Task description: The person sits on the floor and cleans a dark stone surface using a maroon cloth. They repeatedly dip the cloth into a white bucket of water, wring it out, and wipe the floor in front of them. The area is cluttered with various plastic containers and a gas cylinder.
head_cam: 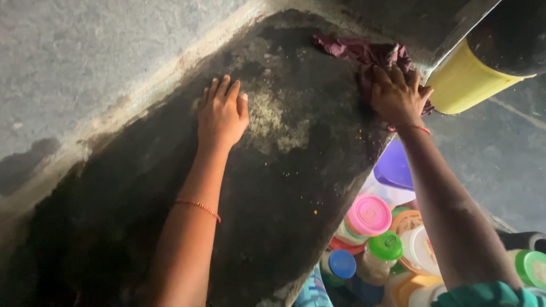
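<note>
My left hand (222, 113) lies flat, palm down, on a dark stone counter (170, 187), fingers pointing toward the grey wall; it holds nothing. Over at the far corner, my right hand (398, 96) presses down on a crumpled maroon cloth (358, 52), fingers spread over it. Pale dusty patches (278, 122) mark the counter between the two hands. Both wrists carry a thin orange band.
A grey wall (91, 51) borders the counter's left edge. A yellow container (469, 82) stands by the cloth at upper right. Below the counter's right edge sit several jars with pink (369, 215), green (385, 245) and blue (342, 264) lids, and a purple tub (393, 167).
</note>
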